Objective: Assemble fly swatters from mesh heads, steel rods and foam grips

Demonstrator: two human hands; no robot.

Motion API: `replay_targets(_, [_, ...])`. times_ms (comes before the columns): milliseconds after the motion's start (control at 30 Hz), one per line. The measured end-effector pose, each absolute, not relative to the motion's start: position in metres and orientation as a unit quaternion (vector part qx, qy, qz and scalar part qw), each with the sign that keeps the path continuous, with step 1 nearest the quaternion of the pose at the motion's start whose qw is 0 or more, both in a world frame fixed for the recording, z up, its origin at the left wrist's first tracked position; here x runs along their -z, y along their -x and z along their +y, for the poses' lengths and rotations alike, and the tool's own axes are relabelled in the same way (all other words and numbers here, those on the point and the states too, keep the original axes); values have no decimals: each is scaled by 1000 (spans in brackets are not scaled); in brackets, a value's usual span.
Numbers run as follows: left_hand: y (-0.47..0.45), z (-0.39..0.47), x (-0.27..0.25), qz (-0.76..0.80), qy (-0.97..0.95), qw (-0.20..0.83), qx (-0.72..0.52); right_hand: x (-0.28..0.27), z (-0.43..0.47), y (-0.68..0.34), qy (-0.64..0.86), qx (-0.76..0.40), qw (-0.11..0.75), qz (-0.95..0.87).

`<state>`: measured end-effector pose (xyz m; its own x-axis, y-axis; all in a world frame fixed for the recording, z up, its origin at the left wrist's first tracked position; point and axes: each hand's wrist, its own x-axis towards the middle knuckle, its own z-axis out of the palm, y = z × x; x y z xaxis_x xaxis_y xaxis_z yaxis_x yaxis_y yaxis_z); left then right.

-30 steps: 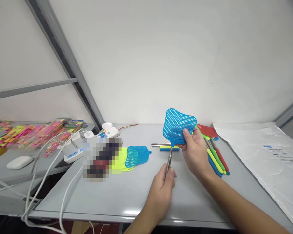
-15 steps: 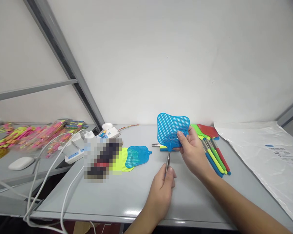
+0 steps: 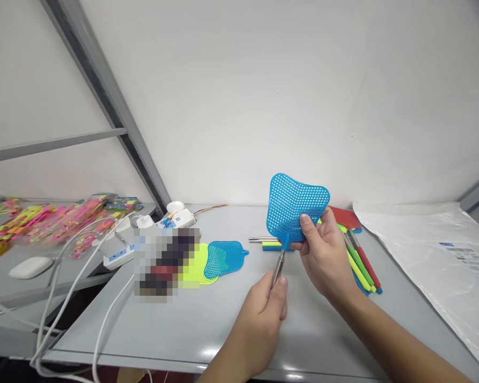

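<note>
A blue fly swatter head [image 3: 293, 205] with a square mesh stands upright in front of me, joined at its neck to a thin metal rod [image 3: 278, 267]. My left hand [image 3: 263, 314] is closed around the rod, and any grip lower down is hidden in the fist. With thumb in front and fingers behind, my right hand [image 3: 327, 252] pinches the mesh's lower right edge. Behind them on the table lie metal rods with yellow and blue handles [image 3: 273, 246]. Left of these, a loose blue swatter head [image 3: 225, 259] overlaps a yellow one [image 3: 201, 266].
Several swatters with coloured handles [image 3: 359, 258] lie right of my right hand, beside a white plastic bag [image 3: 427, 239]. At left are a white power strip [image 3: 120, 256], white cables [image 3: 104, 324] and a pixelated item [image 3: 165, 266]. Bagged pink and yellow goods [image 3: 67, 221] lie beyond the metal post.
Both hands keep their hold on the blue swatter. Its head has moved right and slightly up, and it now leans to the right.
</note>
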<state>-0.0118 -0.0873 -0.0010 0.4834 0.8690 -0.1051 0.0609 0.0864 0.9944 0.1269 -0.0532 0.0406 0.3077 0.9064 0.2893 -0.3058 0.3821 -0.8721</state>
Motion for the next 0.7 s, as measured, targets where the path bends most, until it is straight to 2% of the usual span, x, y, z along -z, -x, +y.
replay_targets(167, [23, -86, -6, 479, -646, 465, -369, -41, -60, -120, 371, -384, 744, -401])
replay_targets(300, [26, -85, -10, 471, -675, 446, -352, -44, -61, -118, 373, -389, 737, -408])
replay_targets(433, [25, -87, -16, 435, -642, 522, -355, -43, -62, -117, 356, -461, 697, -419])
replay_targets(533, [26, -89, -19, 395, -581, 621, -347, -37, -64, -116, 358, -526, 611, -471])
replay_targets(600, [26, -90, -21, 362, -545, 679, -333, -32, -66, -116, 370, -537, 561, -510])
replay_targets(700, [26, -90, -20, 325, -511, 729, -321, -28, -66, -116, 381, -521, 549, -530])
